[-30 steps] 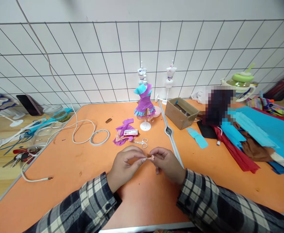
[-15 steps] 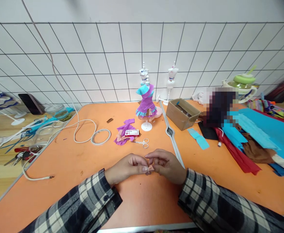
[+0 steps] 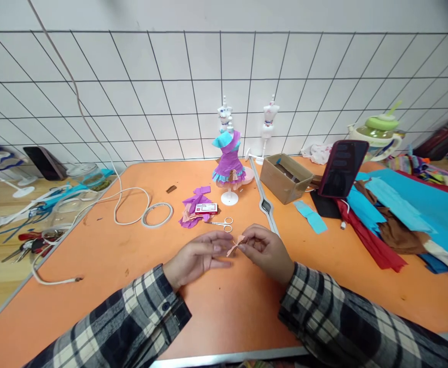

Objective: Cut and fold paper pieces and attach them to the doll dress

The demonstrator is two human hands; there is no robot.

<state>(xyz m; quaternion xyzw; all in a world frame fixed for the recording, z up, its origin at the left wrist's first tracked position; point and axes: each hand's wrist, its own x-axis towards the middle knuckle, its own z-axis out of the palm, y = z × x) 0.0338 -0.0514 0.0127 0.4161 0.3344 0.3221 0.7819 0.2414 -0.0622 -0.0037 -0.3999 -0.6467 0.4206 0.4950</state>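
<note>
A small peach piece of crepe paper [image 3: 234, 246], gathered at its middle like a bow, is pinched between the thumb and fingers of my right hand [image 3: 268, 252]. My left hand [image 3: 196, 258] is just left of it with fingers spread, holding nothing I can see. Beyond my hands lie small scissors [image 3: 224, 223]. Further off, a white-and-red box [image 3: 206, 208] rests on purple and peach crepe scraps [image 3: 189, 217]. A small dress form [image 3: 228, 168] wears a purple and blue ruffled paper dress.
Behind stand more white dress forms [image 3: 268, 125] and a cardboard box [image 3: 285, 176]. To the right are a phone [image 3: 342, 168], red crepe paper [image 3: 377, 245] and blue sheets [image 3: 419, 204]. A tape roll [image 3: 157, 214] and a white cable [image 3: 55, 282] lie left.
My left hand has let go of the peach paper and opened its fingers. My right hand still holds the piece, raised slightly, and its bow-like shape now shows more.
</note>
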